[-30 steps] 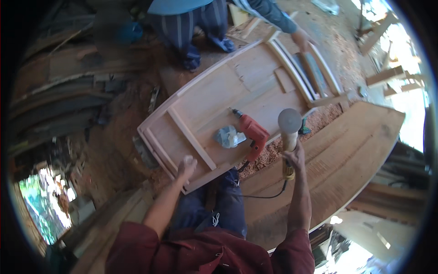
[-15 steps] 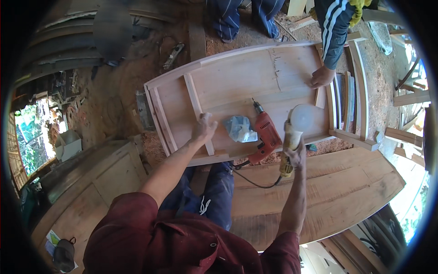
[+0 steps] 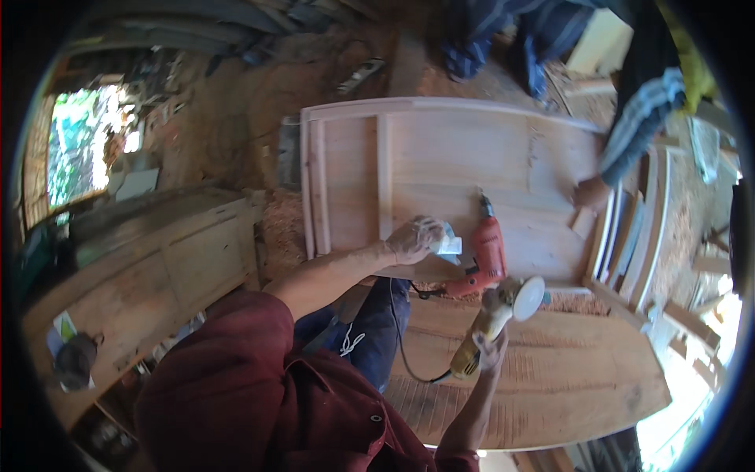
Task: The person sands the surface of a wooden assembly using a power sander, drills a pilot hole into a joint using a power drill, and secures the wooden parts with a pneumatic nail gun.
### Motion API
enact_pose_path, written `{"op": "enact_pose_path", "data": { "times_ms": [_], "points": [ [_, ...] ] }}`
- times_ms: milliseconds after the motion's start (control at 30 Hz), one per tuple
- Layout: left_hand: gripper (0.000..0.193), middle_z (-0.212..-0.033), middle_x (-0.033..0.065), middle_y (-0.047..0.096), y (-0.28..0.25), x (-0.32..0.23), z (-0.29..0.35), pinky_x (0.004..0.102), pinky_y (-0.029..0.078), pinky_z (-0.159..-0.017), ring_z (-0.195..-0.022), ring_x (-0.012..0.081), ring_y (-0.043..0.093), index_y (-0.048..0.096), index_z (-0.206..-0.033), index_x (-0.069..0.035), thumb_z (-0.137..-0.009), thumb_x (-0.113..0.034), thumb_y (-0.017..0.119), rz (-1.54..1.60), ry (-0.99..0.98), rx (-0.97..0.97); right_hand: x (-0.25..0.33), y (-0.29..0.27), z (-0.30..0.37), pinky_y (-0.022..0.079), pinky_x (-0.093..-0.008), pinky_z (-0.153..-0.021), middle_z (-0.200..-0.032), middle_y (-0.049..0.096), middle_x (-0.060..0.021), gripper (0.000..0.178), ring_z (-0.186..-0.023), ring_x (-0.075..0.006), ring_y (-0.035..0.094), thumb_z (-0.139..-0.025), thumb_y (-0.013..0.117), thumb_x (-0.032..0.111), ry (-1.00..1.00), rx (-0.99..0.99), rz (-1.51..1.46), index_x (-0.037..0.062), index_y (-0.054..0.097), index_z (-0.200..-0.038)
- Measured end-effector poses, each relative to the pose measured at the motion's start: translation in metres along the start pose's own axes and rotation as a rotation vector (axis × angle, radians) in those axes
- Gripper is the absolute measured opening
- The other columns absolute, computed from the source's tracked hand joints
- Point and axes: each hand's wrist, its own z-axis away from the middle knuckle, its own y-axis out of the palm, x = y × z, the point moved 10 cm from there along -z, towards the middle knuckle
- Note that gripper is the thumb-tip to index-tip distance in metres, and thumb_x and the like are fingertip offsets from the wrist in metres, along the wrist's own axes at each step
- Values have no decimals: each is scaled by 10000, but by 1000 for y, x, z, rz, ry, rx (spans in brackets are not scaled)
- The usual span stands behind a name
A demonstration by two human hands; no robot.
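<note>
We find the largest item, a framed wooden panel (image 3: 448, 149), lying across the centre of the frame, with a crosspiece (image 3: 384, 173) toward its left end. Below it, at lower right, we note a broad wooden board (image 3: 566, 354) with a curved edge. At upper right, a co-worker's striped sleeve (image 3: 645, 114) reaches in; the co-worker's hand (image 3: 591, 191) is at the panel's right part, too blurred for us to judge its grip. Right of centre, we observe a yellow angle grinder (image 3: 487, 321), its pale round disc (image 3: 528, 299) facing upper right; of the person's own hands, the right hand (image 3: 491, 350) is wrapped around its body. We record a red drill (image 3: 489, 248) lying on the panel, its bit toward the top of the frame; whether grinder and drill touch, we cannot tell. Near the centre, the left hand (image 3: 417, 238) has its fingers bent over a small pale plastic bag (image 3: 451, 245); we cannot tell whether the bag is gripped
</note>
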Motion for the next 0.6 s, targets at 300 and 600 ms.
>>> {"op": "enact_pose_path", "data": {
  "times_ms": [300, 600],
  "points": [
    [281, -980, 156, 645, -177, 17, 184, 478, 533, -776, -925, 399, 655, 599, -1130, -87, -864, -62, 684, 98, -365, -187, 37, 174, 50, 491, -316, -876, -1159, 622, -55, 780, -991, -166, 605, -718, 833, 199, 148, 361, -110, 4, 476, -1384],
    [404, -1115, 236, 700, -236, 241, 567, 496, 526, -826, -975, 388, 704, 534, -1388, -31, -1044, -241, 500, 115, -1629, -482, 64, 495, 31, 476, -330, -952, -1239, 614, -92, 785, -1082, -195, 600, -746, 812, 240, 164, 784, 35, -20, 464, -1400]
  ]
}}
